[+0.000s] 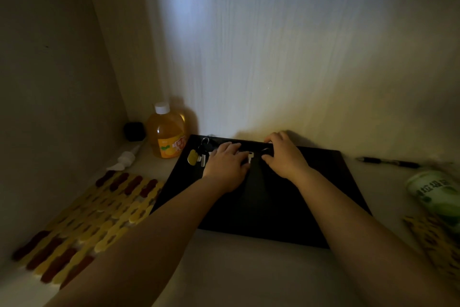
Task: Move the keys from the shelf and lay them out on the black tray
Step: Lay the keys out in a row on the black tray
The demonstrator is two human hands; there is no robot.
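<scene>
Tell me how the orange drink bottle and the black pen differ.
The orange drink bottle stands upright left of the black tray; the black pen lies flat to the tray's right. The bottle is fat and bright with a white cap; the pen is thin and dark. Both rest off the tray, near the back wall.
</scene>
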